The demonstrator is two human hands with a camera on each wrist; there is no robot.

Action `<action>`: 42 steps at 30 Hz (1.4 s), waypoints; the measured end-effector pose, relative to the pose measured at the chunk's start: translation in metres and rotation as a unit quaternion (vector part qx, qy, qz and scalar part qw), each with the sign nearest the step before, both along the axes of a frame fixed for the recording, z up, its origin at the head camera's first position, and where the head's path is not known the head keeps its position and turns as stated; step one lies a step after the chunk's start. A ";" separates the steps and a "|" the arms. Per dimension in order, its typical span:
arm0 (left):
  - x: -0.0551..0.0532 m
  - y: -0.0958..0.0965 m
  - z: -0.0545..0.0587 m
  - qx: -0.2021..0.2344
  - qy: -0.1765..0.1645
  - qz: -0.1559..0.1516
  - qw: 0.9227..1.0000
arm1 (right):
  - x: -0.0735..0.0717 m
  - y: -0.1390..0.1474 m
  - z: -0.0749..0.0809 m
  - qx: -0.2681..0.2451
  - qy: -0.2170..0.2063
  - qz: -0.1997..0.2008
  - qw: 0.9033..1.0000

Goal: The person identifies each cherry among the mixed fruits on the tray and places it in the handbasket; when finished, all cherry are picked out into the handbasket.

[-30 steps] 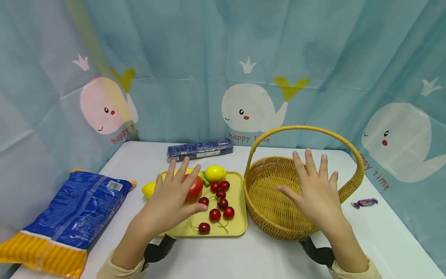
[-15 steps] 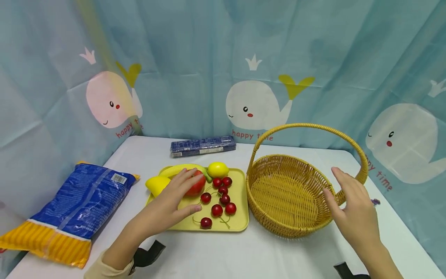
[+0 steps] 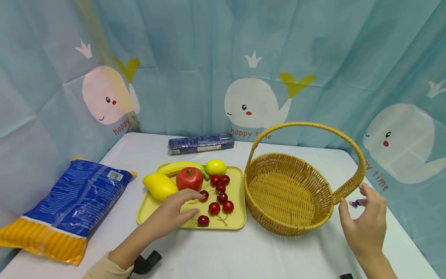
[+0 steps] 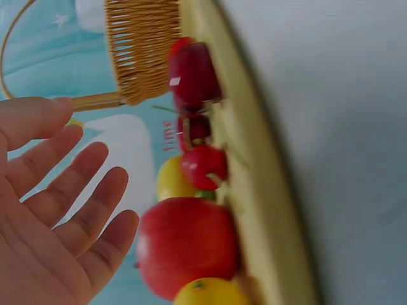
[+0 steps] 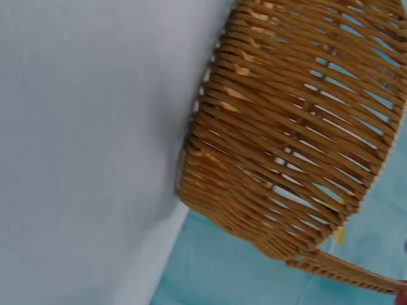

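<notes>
Over the front of the yellow tray (image 3: 238, 221), my left hand (image 3: 170, 213) hovers with its fingers loosely bent, close to several red cherries (image 3: 214, 208). Nothing lies in its palm in the left wrist view. Behind it on the tray are a red apple (image 3: 189, 178), a yellow mango-shaped fruit (image 3: 159, 186), a banana (image 3: 177, 167) and a lemon (image 3: 216, 167). My right hand (image 3: 367, 226) is just right of the wicker basket (image 3: 283, 199), thumb and fingers curved and apart, near the handle's base. A purple wrapped candy (image 3: 361, 202) shows partly hidden behind its fingers.
A blue and orange snack bag (image 3: 83, 205) lies at the left of the white table. At the back is a flat dark-blue wrapped pack (image 3: 201, 143). The basket's tall arched handle (image 3: 306, 124) rises before the whale-print curtain (image 3: 188, 46).
The left hand has lowered toward the cherries, uncovering the apple. The right hand has moved from over the basket to its right side, down near the candy. Both hands' spread fingers have relaxed.
</notes>
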State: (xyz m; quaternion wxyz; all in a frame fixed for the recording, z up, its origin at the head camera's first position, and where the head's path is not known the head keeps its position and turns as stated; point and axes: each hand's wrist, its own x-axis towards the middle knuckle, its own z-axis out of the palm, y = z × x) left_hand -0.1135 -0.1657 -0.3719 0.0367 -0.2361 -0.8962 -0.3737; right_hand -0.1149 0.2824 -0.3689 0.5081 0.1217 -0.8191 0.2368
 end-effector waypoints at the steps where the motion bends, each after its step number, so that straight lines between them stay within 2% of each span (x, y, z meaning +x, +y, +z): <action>1: -0.001 0.000 -0.003 -0.003 -0.010 -0.002 1.000 | 0.000 0.001 -0.003 -0.004 -0.024 -0.007 1.000; 5: -0.004 0.002 -0.013 -0.019 -0.045 -0.017 0.999 | -0.003 0.000 -0.010 -0.039 -0.136 -0.041 0.989; 10: -0.007 0.006 -0.021 -0.041 -0.066 -0.040 0.996 | -0.006 -0.001 -0.014 -0.078 -0.250 -0.056 0.963; 16: -0.008 0.007 -0.026 -0.050 -0.086 -0.050 0.994 | -0.006 0.006 -0.019 -0.078 -0.378 -0.024 0.922; 20: -0.010 0.008 -0.028 -0.052 -0.099 -0.057 0.992 | -0.008 0.010 -0.022 -0.092 -0.436 0.023 0.895; 22: -0.011 0.008 -0.028 -0.054 -0.104 -0.061 0.991 | -0.009 0.011 -0.024 -0.103 -0.452 0.045 0.885; 27: -0.013 0.010 -0.029 -0.059 -0.113 -0.065 0.990 | -0.010 0.010 -0.028 -0.122 -0.463 0.061 0.876; 33: -0.013 0.012 -0.025 -0.070 -0.107 -0.068 0.990 | -0.009 0.009 -0.029 -0.128 -0.469 0.058 0.872; 38: -0.015 0.012 -0.012 -0.074 -0.091 -0.059 0.991 | -0.009 0.010 -0.029 -0.117 -0.474 0.058 0.871; 42: -0.018 0.014 0.004 -0.051 -0.054 -0.065 0.995 | -0.010 0.009 -0.028 -0.125 -0.473 0.064 0.870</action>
